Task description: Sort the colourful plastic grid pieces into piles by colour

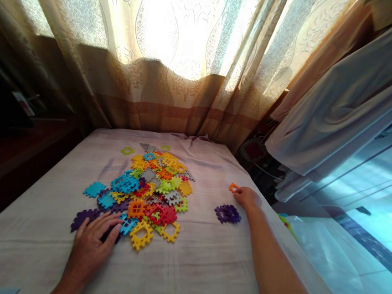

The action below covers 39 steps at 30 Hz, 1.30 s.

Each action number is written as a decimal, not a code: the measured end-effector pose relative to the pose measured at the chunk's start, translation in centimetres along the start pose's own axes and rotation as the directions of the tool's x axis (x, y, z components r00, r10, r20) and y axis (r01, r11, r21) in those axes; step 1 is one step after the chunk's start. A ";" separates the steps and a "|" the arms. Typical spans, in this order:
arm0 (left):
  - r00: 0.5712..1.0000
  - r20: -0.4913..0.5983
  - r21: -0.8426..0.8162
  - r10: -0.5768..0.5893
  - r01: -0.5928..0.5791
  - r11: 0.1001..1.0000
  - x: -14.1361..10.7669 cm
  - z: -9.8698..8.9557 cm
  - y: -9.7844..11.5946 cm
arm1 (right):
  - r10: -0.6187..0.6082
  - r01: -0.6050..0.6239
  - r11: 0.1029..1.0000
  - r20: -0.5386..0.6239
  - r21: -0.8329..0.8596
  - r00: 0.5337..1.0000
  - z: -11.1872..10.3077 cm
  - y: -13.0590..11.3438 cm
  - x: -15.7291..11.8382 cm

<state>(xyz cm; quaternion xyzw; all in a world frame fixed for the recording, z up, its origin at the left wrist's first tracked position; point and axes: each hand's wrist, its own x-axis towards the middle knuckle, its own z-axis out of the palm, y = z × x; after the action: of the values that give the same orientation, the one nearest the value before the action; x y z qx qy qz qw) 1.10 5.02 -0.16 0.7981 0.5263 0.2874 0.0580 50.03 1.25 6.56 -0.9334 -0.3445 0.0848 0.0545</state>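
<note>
A heap of colourful plastic interlocking tiles (161,185) with toothed edges lies on a cloth-covered table. My left hand (93,238) rests at the heap's near left edge, fingers stretched and thumb apart. A dark purple tile (83,218) lies beside its fingertips, and another dark piece shows partly under the hand. A blue frame tile (128,224) is close to its thumb. To the right, my right hand (247,197) pinches a small orange frame tile (233,187) just above or on the cloth. Nearest to it is a group of purple frame tiles (227,214), apart from the heap.
The light cloth (199,266) covers the table, with a curtain (173,90) behind it. Hanging clothes (323,108) are at the right, beyond the table's edge. A clear plastic bag (330,255) sits low at the right. Dark furniture (45,138) stands at the left.
</note>
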 end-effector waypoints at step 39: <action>0.999 -0.046 -0.017 -0.022 0.021 1.000 -0.3 -1.3 2.8 | -0.549 0.675 0.732 -0.507 0.091 0.664 7.0 -2.2 -18.7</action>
<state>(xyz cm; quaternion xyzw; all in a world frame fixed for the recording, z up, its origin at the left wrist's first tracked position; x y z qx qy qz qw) 2.57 3.24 1.84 0.7851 0.5336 0.3094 0.0552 33.32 -8.96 2.32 -0.7368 -0.6034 -0.1090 0.2848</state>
